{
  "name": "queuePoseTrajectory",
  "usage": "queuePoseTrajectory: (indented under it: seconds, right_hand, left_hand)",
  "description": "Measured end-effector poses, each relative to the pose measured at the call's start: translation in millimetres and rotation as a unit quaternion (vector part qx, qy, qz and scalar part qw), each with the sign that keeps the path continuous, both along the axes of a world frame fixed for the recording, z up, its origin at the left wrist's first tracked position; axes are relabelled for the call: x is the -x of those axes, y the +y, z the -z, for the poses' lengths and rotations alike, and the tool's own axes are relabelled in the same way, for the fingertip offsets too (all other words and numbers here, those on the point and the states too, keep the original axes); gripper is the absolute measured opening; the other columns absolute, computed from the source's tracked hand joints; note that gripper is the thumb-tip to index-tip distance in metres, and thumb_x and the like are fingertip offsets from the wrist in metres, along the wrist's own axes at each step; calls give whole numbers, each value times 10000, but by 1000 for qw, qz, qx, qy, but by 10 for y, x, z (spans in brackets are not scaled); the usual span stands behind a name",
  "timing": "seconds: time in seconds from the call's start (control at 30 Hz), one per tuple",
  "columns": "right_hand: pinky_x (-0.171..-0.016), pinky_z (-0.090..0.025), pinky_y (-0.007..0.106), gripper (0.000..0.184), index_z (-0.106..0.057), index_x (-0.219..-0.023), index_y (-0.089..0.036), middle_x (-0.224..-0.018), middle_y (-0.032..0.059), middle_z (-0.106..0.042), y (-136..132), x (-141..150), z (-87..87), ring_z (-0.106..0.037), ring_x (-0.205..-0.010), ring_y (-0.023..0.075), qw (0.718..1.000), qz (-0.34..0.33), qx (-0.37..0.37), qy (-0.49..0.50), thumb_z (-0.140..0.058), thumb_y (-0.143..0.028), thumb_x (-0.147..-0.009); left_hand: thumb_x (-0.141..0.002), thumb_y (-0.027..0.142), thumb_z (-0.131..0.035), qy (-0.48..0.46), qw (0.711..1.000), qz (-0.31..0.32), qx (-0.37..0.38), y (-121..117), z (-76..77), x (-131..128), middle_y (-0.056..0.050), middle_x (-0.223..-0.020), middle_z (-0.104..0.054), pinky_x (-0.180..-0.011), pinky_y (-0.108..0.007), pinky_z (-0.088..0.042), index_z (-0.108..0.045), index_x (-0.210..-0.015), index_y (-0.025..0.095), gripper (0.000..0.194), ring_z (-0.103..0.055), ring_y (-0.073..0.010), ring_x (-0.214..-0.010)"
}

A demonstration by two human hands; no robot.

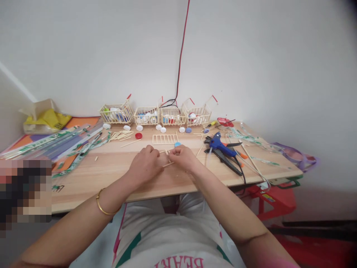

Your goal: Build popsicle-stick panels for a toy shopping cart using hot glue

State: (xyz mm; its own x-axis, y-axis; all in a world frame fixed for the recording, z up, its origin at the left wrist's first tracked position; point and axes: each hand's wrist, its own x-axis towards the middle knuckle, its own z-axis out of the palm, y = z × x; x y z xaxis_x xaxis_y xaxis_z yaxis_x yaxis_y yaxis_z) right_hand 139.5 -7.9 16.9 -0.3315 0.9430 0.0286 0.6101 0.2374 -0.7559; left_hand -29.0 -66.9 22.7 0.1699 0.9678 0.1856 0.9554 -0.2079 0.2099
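The small frame of thin wooden sticks (168, 164) lies between the 2 hands, low over the near part of the worktop (108, 165). Its long axis goes across, from the left hand (146, 163) to the right hand (182, 157), with the near stick rising slightly toward the right. Both hands are at it, so neither is clearly nearer.

The left hand has its fingers bent downward and close together, touching the left end of the frame; the fingertips are partly hidden, so I cannot tell how firmly they press. The right hand has its thumb and index finger brought together on the frame, beside 1 short crosspiece (167, 152); its other fingers are curled in.

Just beyond the hands, a ladder-shaped stick panel (164, 143) lies flat, its long axis also from left to right. A blue bottle cap (177, 144) is beside its near right corner. The blue glue gun (216, 142) lies to the right, nearer to the right hand, while a pile of short sticks (121, 136) is beyond the left hand, toward the left.
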Motion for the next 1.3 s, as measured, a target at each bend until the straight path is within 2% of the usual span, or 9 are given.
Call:
queuePoseTrajectory:
  seconds: [0.23,0.53,1.13,1.3]
  right_hand:
    - [-704,-372,255,152,-677,-587,-186,-674,12,-627,-75,119,-8,-556,-745,165,995,31,-40,-84,-592,-283,-666]
    - [-814,-356,312,159,-702,-634,-193,-827,58,-615,-71,125,75,-529,-849,200,987,53,-75,-131,-593,-303,-672]
    - [-801,-334,308,153,-690,-611,-178,-776,60,-590,-84,160,76,-513,-828,192,986,54,-87,-131,-584,-264,-680]
    - [-812,-337,323,152,-688,-617,-178,-771,63,-587,-85,167,83,-513,-821,198,985,50,-91,-135,-581,-267,-679]
  left_hand:
    - [-717,319,-649,0,999,9,-49,-23,56,-11,-97,-981,-537,-805,-355,-451,-538,-944,143,308,-529,-243,-926]
    - [-757,335,-604,29,999,-3,-41,-34,30,-28,-96,-1003,-536,-805,-346,-436,-523,-933,165,257,-527,-236,-940]
    - [-763,354,-600,44,998,11,-51,-28,39,-26,-96,-980,-538,-791,-346,-436,-526,-909,163,251,-527,-239,-923]
    - [-772,360,-589,43,999,5,-33,-36,11,-31,-99,-1004,-542,-788,-350,-434,-525,-929,172,254,-528,-240,-936]
